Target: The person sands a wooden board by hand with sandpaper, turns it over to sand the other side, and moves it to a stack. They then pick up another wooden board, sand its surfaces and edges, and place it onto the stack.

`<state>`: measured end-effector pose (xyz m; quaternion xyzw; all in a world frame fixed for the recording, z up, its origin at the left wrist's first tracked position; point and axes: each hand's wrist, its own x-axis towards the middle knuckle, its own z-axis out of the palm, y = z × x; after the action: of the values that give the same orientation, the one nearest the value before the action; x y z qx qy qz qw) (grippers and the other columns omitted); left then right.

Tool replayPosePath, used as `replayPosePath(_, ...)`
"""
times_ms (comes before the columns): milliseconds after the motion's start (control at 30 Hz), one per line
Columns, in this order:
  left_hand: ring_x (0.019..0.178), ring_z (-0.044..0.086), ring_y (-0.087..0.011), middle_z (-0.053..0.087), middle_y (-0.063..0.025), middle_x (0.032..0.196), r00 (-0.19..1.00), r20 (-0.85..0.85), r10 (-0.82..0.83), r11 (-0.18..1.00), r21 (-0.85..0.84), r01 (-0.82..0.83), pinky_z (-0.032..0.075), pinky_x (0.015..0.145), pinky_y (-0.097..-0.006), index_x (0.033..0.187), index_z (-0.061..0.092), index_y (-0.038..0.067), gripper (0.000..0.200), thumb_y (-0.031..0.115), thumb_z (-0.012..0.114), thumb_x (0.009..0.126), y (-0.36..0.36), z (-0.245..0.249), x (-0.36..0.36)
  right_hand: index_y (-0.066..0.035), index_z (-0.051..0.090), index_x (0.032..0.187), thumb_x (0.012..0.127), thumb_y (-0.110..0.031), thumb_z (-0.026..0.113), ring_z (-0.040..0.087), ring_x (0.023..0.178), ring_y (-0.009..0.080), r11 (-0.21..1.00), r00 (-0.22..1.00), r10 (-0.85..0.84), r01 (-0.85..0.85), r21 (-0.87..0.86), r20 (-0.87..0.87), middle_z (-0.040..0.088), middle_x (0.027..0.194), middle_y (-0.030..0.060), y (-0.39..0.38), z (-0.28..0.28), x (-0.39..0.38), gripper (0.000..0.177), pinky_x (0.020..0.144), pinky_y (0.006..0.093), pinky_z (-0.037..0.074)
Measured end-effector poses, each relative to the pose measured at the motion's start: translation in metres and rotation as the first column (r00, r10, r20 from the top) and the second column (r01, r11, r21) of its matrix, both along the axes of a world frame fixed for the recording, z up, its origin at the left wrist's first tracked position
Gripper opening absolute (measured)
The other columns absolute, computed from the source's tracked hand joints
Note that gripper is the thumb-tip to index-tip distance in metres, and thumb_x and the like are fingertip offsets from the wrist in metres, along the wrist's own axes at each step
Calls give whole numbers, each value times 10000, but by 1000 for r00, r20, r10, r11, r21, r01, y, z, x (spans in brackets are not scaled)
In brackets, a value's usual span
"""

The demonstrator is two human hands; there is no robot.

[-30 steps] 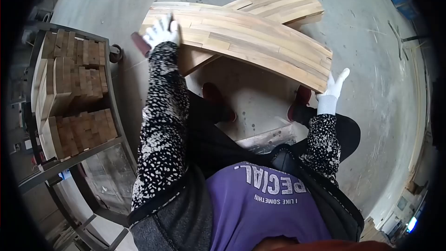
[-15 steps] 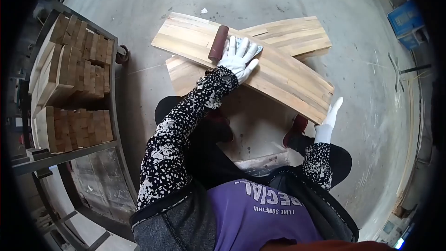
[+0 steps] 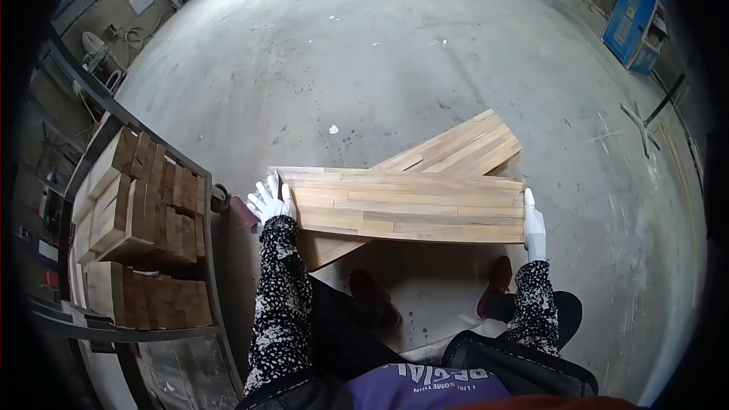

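Note:
The upper wooden board (image 3: 425,205) lies nearly level across another board (image 3: 463,144) that slants beneath it. At its left end my left hand (image 3: 271,201), white-gloved, has its fingers spread, with the thumb near the board's edge. A dark red roll (image 3: 242,214) shows just left of that hand; whether they touch is unclear. A small greyish piece (image 3: 273,173) is partly visible by the fingertips. My right hand (image 3: 534,222), also gloved, rests against the board's right end with fingers stretched out.
A metal rack (image 3: 216,281) with stacked wood blocks (image 3: 148,201) stands at the left, a caster (image 3: 219,197) beside it. My red shoes (image 3: 372,296) are below the boards. At the right are a blue machine (image 3: 629,19) and a metal stand (image 3: 644,125).
The upper board has turned from slanting to nearly level. My left hand has gone from its top face to its left end, and the roll moved left too. The view has tilted up.

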<state>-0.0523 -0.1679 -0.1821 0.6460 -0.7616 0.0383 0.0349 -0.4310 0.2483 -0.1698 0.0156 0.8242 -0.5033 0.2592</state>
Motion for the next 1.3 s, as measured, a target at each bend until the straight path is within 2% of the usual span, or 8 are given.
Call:
replayPosePath(167, 1346, 113, -438, 173, -111, 1492, 999, -33, 17, 997, 80, -14, 52, 1097, -535, 1439, 188, 296, 562, 525, 261, 931, 16, 11, 14, 66, 546, 1174, 849, -661, 379, 598, 888, 208, 997, 997, 76, -76, -3, -35, 616, 1071, 173, -6, -13, -18, 814, 799, 323, 468)
replayPosePath(267, 1344, 141, -418, 171, -103, 1494, 1000, -28, -1, 992, 128, 4, 69, 1099, -521, 1441, 179, 296, 563, 524, 250, 932, 20, 14, 26, 2, 549, 1215, 828, -675, 424, 606, 828, 193, 995, 972, 8, -31, -93, -233, 633, 1006, 125, 0, -46, -24, 790, 655, 326, 504)
replayPosePath(533, 1321, 210, -385, 172, -101, 1494, 997, -80, -15, 982, 185, 30, 146, 1085, -500, 1444, 161, 298, 564, 523, 239, 933, 18, 16, 28, -108, 550, 1251, 802, -665, 468, 543, 618, 113, 996, 994, 90, -89, 29, -64, 633, 912, 67, 10, 27, 25, 720, 334, 224, 325)
replayPosePath(733, 1317, 205, -395, 163, -122, 1491, 995, -94, -41, 959, 276, 66, 172, 1071, -516, 1448, 157, 263, 595, 536, 245, 927, 52, 20, 46, -102, 562, 1235, 800, -657, 479, 503, 550, 102, 990, 995, 97, -97, 101, 4, 626, 882, 49, 41, 35, 36, 710, 341, 216, 320)
replayPosePath(833, 1327, 162, -427, 118, -130, 1503, 995, 87, -49, 975, 222, 29, 134, 1079, -528, 1454, 138, 228, 628, 545, 248, 922, 56, 18, 43, -98, 568, 1226, 799, -653, 483, 526, 558, 104, 998, 998, 32, -29, 54, -49, 630, 900, 56, 43, 22, 32, 705, 343, 223, 345)
replayPosePath(1000, 1339, 102, -450, 70, -119, 1514, 996, 85, -34, 980, 198, 16, 77, 1083, -542, 1459, 111, 184, 649, 537, 231, 927, 56, 21, -5, -114, 476, 1315, 800, -606, 511, 608, 891, 210, 997, 997, 3, 2, -71, 74, 547, 1239, 88, 44, 20, 36, 713, 421, 292, 484)
replayPosePath(1133, 1346, 64, -455, 42, -114, 1519, 995, 64, -80, 977, 205, 66, 20, 1079, -554, 1460, 90, 158, 650, 521, 209, 934, 66, 24, -57, -79, 498, 1288, 803, -609, 511, 554, 1061, 226, 991, 1000, 7, -9, -130, -21, 537, 1262, 118, 44, 0, 28, 719, 751, 319, 488)
replayPosePath(1300, 1352, 45, -454, 91, -108, 1516, 793, 21, -609, 787, 142, 601, -28, 1075, -560, 1449, 165, 150, 618, 499, 211, 940, 184, 14, -170, -40, 513, 1260, 817, -646, 456, 477, 1189, 230, 989, 997, -23, 12, -146, -74, 528, 1268, 161, 45, -12, 27, 753, 1025, 299, 299)
